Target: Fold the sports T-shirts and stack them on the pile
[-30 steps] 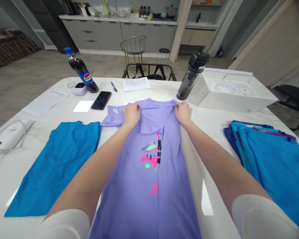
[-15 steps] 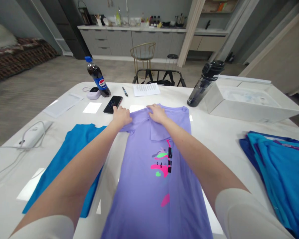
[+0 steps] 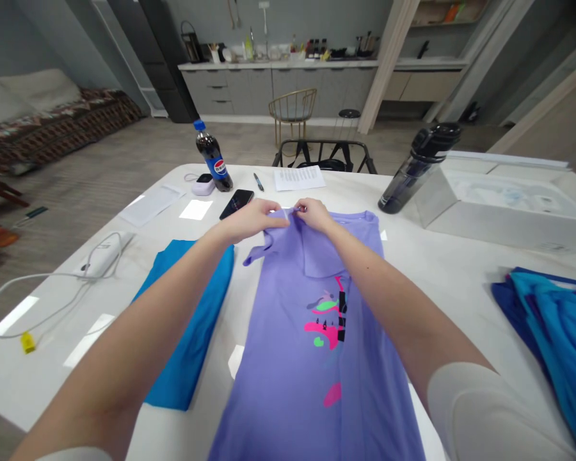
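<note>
A purple T-shirt (image 3: 292, 333) lies lengthwise in front of me, folded over along its right side, with part of a pink, green and black print showing. My right hand (image 3: 314, 214) pinches the cloth near the shoulder and lifts it slightly. Beside it, my left hand (image 3: 256, 219) reaches to the same spot, thumb and forefinger apart at the edge of the fabric. The left sleeve hangs loosely below my left hand, bunched and turned inward. Left of the shirt, partly under my left forearm, lies a folded blue garment (image 3: 206, 333).
Around the shirt's top are a phone (image 3: 237, 202), a cola bottle (image 3: 214, 157), a pen (image 3: 258, 182), a printed sheet (image 3: 299, 178) and a dark tumbler (image 3: 417, 168). A white box (image 3: 504, 224) and stacked clothes (image 3: 557, 333) stand right; a power strip (image 3: 103, 255) lies left.
My left hand has moved right, from the outstretched sleeve toward my right hand. The sleeve has been drawn inward and lifted off the table. The view has shifted left.
</note>
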`<state>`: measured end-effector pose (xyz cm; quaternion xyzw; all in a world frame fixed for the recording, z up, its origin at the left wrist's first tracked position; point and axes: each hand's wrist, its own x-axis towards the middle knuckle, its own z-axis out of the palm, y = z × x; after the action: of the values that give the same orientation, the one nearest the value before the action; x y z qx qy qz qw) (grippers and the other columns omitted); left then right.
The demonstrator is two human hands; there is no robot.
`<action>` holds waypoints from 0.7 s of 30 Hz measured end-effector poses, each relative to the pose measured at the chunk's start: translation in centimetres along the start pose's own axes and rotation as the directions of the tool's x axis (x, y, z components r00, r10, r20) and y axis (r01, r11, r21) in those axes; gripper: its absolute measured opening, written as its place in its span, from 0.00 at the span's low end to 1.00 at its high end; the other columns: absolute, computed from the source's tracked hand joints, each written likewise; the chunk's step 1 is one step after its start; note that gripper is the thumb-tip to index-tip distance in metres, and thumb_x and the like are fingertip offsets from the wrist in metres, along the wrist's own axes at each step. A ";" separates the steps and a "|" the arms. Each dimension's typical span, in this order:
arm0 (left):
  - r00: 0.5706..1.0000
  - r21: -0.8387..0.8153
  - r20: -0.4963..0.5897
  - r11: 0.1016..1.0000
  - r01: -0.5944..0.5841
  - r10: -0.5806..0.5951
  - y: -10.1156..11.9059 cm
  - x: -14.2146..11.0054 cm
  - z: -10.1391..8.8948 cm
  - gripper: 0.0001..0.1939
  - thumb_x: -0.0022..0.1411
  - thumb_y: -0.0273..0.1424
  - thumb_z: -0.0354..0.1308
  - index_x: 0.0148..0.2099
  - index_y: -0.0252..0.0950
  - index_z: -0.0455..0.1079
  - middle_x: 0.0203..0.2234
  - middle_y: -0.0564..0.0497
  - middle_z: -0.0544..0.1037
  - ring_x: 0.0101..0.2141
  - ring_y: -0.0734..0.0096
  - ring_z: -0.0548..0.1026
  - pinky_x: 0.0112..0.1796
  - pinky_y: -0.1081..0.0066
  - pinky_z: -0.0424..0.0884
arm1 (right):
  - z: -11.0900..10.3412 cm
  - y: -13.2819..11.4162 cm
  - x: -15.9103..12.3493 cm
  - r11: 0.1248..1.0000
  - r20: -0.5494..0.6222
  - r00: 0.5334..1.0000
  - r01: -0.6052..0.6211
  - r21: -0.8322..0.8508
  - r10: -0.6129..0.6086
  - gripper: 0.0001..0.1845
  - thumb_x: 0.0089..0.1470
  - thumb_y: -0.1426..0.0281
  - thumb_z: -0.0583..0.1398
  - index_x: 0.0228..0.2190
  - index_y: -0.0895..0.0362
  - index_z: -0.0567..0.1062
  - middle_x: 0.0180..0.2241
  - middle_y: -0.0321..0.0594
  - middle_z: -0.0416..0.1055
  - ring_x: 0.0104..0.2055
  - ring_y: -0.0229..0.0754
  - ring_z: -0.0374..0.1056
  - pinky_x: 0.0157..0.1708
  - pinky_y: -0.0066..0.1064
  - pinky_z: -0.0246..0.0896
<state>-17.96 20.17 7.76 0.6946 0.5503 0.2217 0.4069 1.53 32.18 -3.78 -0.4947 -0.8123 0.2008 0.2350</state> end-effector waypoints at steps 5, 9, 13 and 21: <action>0.992 -0.544 0.089 0.839 -0.031 0.094 3.4 4.3 9.3 0.21 0.69 0.47 0.55 0.55 0.38 0.69 0.42 0.43 0.79 0.37 0.66 0.80 0.42 0.63 0.75 | -5.5 6.3 -4.1 0.983 -0.089 0.985 -0.136 0.127 0.148 0.12 0.56 0.70 0.59 0.40 0.58 0.81 0.39 0.40 0.80 0.41 0.42 0.72 0.42 0.29 0.62; 0.993 -0.039 -0.092 0.996 -0.080 0.077 0.6 8.1 12.7 0.18 0.69 0.33 0.51 0.59 0.37 0.69 0.48 0.41 0.78 0.46 0.59 0.77 0.50 0.58 0.72 | -9.4 11.1 -10.4 0.899 -0.162 0.887 -0.411 0.154 0.433 0.22 0.64 0.58 0.55 0.37 0.61 0.82 0.32 0.44 0.80 0.32 0.43 0.71 0.35 0.30 0.62; 0.974 0.623 -0.119 0.779 -0.077 0.192 -2.8 10.4 13.6 0.23 0.67 0.27 0.50 0.62 0.40 0.69 0.57 0.37 0.71 0.58 0.46 0.68 0.57 0.46 0.62 | -9.8 11.0 -15.4 0.911 -0.086 0.907 -0.411 0.021 0.411 0.29 0.63 0.47 0.55 0.33 0.57 0.83 0.32 0.43 0.79 0.34 0.44 0.72 0.36 0.31 0.62; 0.968 0.709 -0.237 0.696 0.112 0.086 -4.3 12.3 13.6 0.15 0.71 0.38 0.49 0.52 0.40 0.73 0.52 0.38 0.72 0.55 0.47 0.68 0.53 0.50 0.63 | -7.2 7.6 -16.7 0.943 -0.114 0.947 -0.313 -0.116 0.300 0.16 0.61 0.57 0.60 0.29 0.55 0.78 0.32 0.42 0.76 0.35 0.44 0.70 0.34 0.30 0.58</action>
<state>-6.53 27.64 -5.21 0.7600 0.6450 0.0729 0.0320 17.75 21.16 -5.21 -0.6386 -0.7247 0.1566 0.2058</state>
